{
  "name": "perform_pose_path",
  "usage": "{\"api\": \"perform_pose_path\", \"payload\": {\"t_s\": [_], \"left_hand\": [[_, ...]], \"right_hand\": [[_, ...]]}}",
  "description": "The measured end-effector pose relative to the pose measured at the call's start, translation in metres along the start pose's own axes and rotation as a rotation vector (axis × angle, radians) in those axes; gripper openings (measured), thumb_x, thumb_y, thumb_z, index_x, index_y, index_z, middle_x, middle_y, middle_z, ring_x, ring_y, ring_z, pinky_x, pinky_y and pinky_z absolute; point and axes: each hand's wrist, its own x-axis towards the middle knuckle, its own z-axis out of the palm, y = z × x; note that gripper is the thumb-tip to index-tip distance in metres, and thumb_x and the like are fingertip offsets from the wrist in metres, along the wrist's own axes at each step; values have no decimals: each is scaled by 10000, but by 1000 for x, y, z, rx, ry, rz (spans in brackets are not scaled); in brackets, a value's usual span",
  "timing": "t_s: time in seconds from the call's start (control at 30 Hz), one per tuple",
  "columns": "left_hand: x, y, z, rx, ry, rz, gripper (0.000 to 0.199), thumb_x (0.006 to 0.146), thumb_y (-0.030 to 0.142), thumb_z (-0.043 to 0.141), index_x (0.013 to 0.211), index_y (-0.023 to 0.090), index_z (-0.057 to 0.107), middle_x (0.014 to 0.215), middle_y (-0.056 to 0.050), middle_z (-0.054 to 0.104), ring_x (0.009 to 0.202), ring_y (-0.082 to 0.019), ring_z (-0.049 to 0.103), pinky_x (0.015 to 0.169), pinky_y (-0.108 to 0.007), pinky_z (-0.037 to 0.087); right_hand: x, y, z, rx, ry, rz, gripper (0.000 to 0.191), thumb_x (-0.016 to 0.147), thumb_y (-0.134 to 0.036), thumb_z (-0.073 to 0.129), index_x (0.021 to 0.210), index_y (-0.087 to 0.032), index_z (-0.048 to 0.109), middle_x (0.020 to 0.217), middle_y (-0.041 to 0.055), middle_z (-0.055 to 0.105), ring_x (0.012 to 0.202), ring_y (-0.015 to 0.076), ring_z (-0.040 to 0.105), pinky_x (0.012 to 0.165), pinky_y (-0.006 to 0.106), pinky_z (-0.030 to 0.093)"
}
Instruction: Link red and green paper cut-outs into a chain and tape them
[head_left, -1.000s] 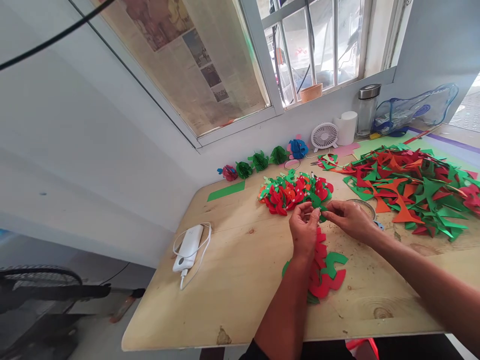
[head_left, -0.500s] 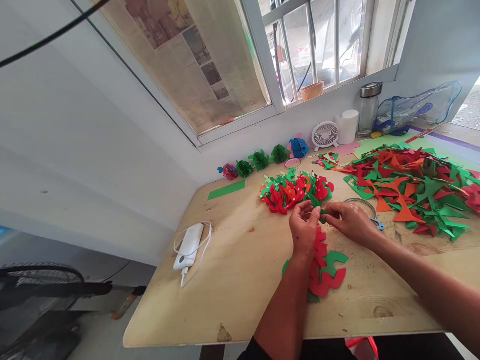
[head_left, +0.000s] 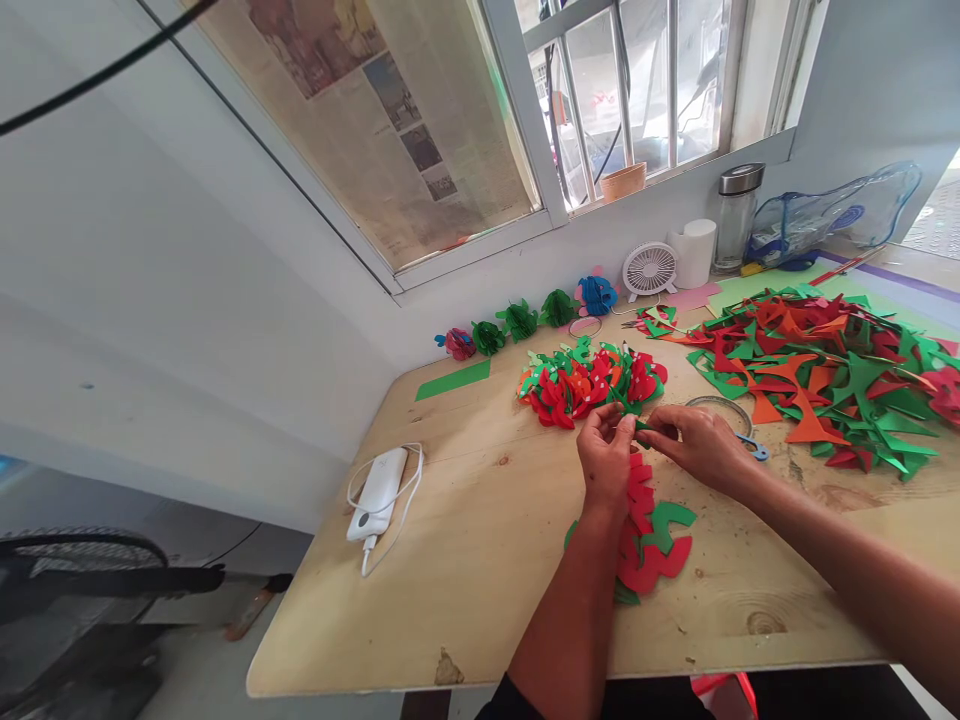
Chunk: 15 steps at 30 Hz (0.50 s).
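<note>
Between my two hands is a small green paper piece (head_left: 641,426), partly hidden by my fingers. My left hand (head_left: 606,455) pinches one side of it, and my right hand (head_left: 694,440) pinches the other. Just beyond my fingers lies a pile of red, orange and green folded paper pieces (head_left: 574,388), some with white dots. Red and green paper cutouts (head_left: 656,560) rest on the table beside my left forearm. A roll of tape (head_left: 739,408) and blue-handled scissors (head_left: 757,450) are near my right hand, partly covered by it.
A large heap of paper scraps (head_left: 832,370) covers the right of the wooden table (head_left: 480,560). A white power bank with cable (head_left: 381,490) lies at left. Along the wall stand paper figures (head_left: 520,320), a small fan (head_left: 650,270) and a glass jar (head_left: 737,220).
The green paper piece between my fingers has tilted lower and shows less. My hands have stayed almost in place, with only slight finger movement.
</note>
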Motion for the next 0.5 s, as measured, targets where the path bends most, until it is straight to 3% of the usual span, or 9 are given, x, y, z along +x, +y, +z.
{"api": "perform_pose_path", "payload": {"t_s": [0.5], "left_hand": [[0,0,-1,-25,-9,-4,319,659,315,689,906,127,616,807,-79,663,611,-112,591,466,-185,451]], "right_hand": [[1,-1,-4,41,-30,-37,443,873,-517,385,674,-189,608,601,15,577,548,125,426,536,254,294]]}}
